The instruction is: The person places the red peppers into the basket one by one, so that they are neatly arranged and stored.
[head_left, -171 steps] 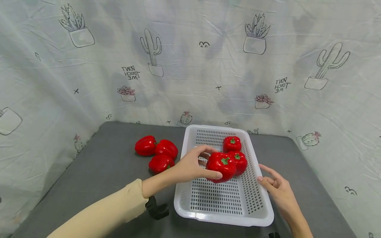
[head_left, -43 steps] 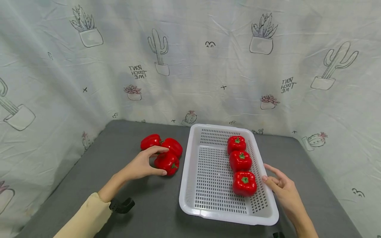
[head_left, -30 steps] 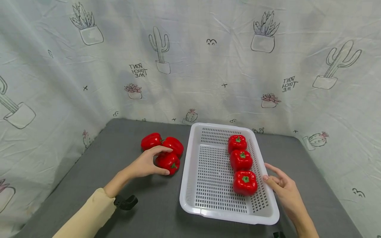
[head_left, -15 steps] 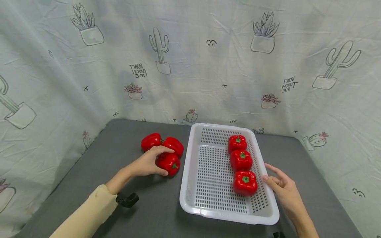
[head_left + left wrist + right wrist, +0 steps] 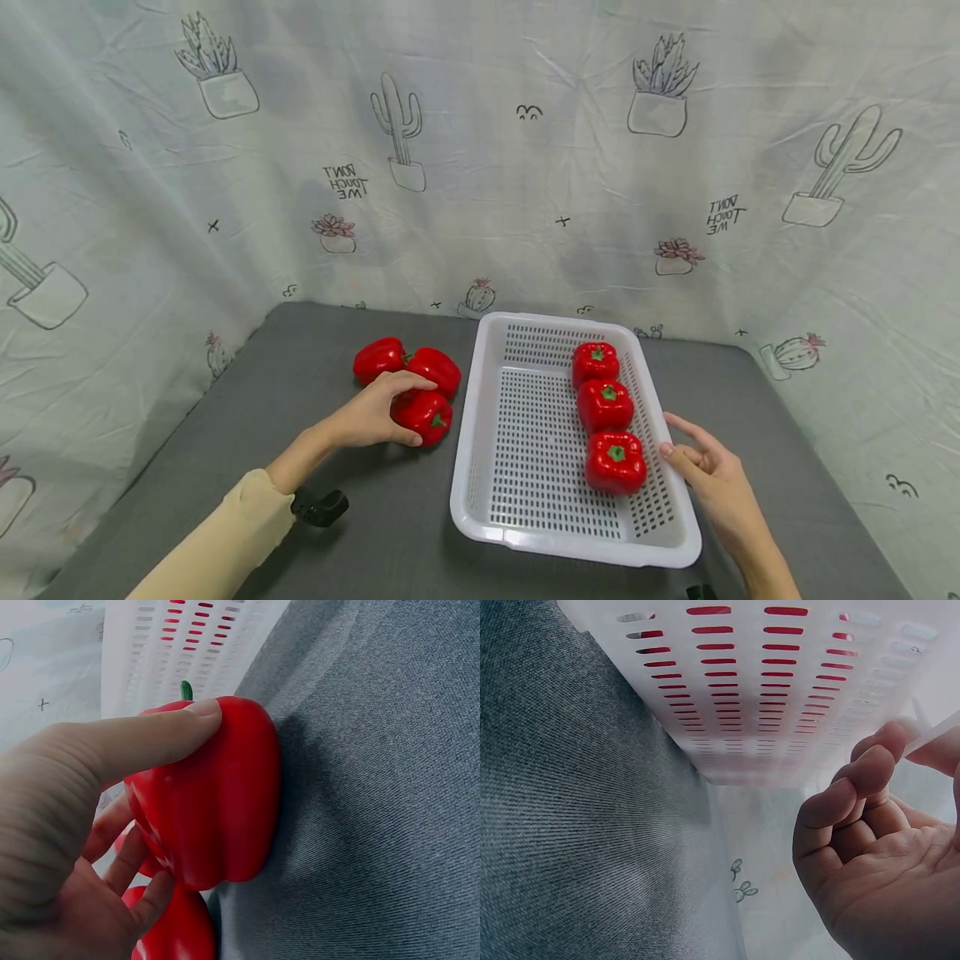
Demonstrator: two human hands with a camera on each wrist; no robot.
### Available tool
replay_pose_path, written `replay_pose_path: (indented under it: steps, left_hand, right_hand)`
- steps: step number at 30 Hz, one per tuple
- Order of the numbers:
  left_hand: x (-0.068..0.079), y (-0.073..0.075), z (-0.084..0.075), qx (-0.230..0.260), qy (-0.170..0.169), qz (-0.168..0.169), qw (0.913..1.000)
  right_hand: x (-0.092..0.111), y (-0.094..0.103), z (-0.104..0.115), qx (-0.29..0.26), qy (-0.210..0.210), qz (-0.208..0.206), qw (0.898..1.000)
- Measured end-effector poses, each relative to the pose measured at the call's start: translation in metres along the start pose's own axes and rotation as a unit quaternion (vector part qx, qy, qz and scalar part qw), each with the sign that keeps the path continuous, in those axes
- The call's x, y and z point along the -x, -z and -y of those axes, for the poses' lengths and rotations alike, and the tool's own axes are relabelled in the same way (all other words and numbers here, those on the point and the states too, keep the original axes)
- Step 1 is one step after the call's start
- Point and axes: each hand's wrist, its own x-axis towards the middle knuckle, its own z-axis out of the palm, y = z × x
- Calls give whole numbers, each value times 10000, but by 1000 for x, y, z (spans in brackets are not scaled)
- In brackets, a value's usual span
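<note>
My left hand (image 5: pixel 372 415) holds a red bell pepper (image 5: pixel 429 417) lying on the grey cloth, left of the white perforated basket (image 5: pixel 551 543). In the left wrist view the thumb lies along one side of this pepper (image 5: pixel 232 795), with the fingers round its far side. Two more bell peppers (image 5: pixel 378 360) touch each other just behind it. The right hand (image 5: pixel 716 479) pinches the basket's right rim; in the right wrist view its thumb and index finger meet on that rim, the other fingers curled. Inside the basket three bell peppers (image 5: pixel 615 463) form a row along the right side.
A grey cloth (image 5: pixel 300 567) covers the table. Behind and at both sides hangs a pale curtain (image 5: pixel 480 167) printed with cacti. The basket's raised left wall stands between the left hand and the peppers inside. A black wrist camera (image 5: pixel 321 507) sits under the left wrist.
Earlier the left hand held a pepper over the basket; that pepper now sits in the row. The left hand has moved left and closed round another pepper. The right hand stays on the rim.
</note>
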Motion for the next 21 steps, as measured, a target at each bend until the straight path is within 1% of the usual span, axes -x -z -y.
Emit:
replay_pose_path:
  steps: [5,13,21]
  left_hand:
    - [2,0,2,74,32,-124,9999]
    - [6,4,4,435,66,-268,9987]
    - [8,9,4,539,38,-383,9978]
  right_hand:
    - [0,0,0,-85,-14,28,10000]
    - [1,1,-1,-203,74,62,9997]
    - [2,1,1,-280,141,125,9994]
